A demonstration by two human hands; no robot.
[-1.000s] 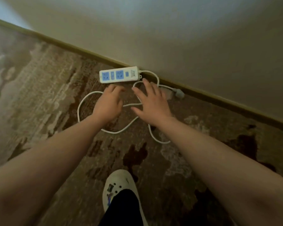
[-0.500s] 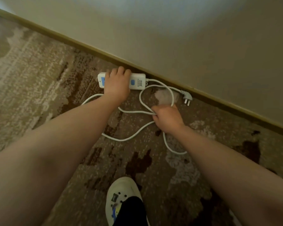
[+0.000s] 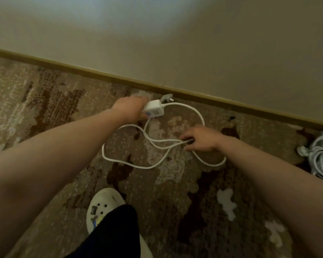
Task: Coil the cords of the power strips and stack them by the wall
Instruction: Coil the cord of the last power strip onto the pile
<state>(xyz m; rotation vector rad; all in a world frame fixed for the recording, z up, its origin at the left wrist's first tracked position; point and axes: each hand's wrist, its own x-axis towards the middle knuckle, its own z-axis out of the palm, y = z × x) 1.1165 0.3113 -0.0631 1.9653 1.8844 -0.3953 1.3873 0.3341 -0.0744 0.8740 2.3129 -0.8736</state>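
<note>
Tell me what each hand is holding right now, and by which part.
Left hand grips the power strip by its body. Right hand pinches the white cord mid-length, where several strands cross.

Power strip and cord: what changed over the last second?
The left hand went from open above the cord to gripping the power strip and tipping it up off the carpet. The right hand closed its fingers on strands of the white cord. The cord remains in loose loops on the carpet, uncoiled.
</note>
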